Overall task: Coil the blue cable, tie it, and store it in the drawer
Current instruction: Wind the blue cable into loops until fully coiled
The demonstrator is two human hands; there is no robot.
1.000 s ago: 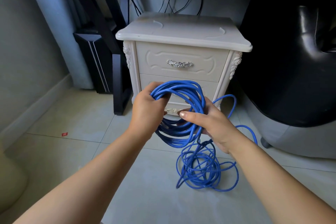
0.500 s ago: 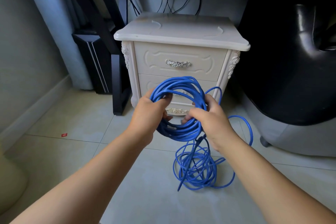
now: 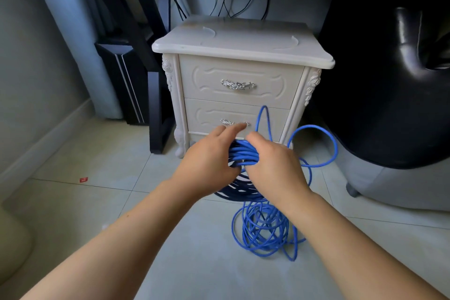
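The blue cable (image 3: 243, 155) is bunched into a coil between my two hands, low in front of the white nightstand. My left hand (image 3: 209, 161) holds the coil's left side, with its index finger stretched toward the lower drawer (image 3: 209, 114). My right hand (image 3: 272, 165) grips the bundle from the right, fingers curled over the strands. Loose blue loops lie on the floor below and arc up at the right. Both drawers, upper drawer (image 3: 207, 80) included, are closed.
The white nightstand (image 3: 243, 41) stands under a dark desk with black wires hanging behind. A black desk leg (image 3: 155, 109) is at its left, a black leather chair (image 3: 389, 95) at its right. A small red scrap (image 3: 83, 179) lies on the tiled floor.
The coil has tipped from standing upright to lying flatter and lower between my hands. My right hand moved over the top of the bundle, and a loose loop swung up at the right.
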